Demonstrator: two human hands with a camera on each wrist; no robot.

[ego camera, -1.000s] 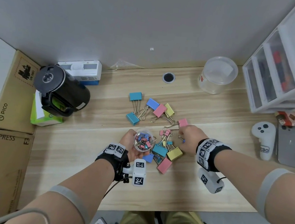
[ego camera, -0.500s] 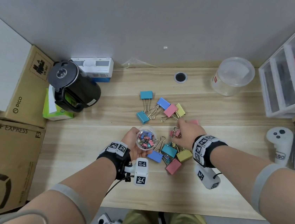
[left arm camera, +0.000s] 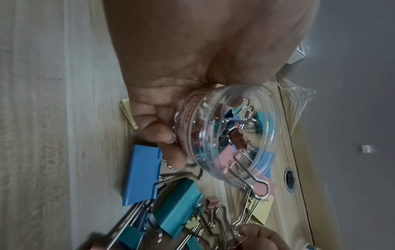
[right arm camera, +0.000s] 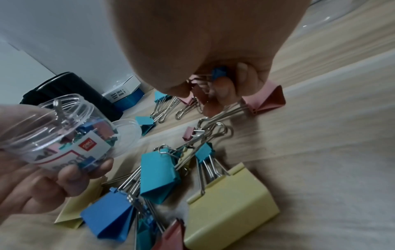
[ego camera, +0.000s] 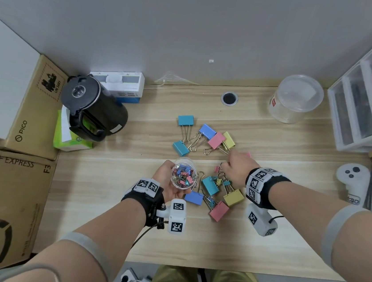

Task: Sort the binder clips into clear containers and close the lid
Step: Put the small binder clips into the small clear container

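My left hand [ego camera: 167, 181] grips a small clear jar [ego camera: 182, 175] tilted toward the right, open and partly filled with small coloured binder clips [left arm camera: 233, 135]. My right hand [ego camera: 235, 167] hovers just right of the jar, fingers curled, and pinches a small blue clip [right arm camera: 219, 74] along with small pink ones. Another small pink clip [right arm camera: 189, 132] lies on the desk below it. Large binder clips lie in two groups, one far [ego camera: 204, 136] and one near [ego camera: 216, 195]. A clear lid [right arm camera: 128, 130] rests on the desk behind the jar.
A big lidded clear tub [ego camera: 297, 99] stands at the back right beside white drawers [ego camera: 365, 103]. A black kettle [ego camera: 91, 109] and cardboard boxes [ego camera: 10, 167] fill the left. A white controller [ego camera: 353, 183] lies at the right. The wooden desk [ego camera: 105, 189] has bare room at the front.
My right hand has edged a little left over the small clips and its fingers have closed on some. My left hand keeps the jar where it was.
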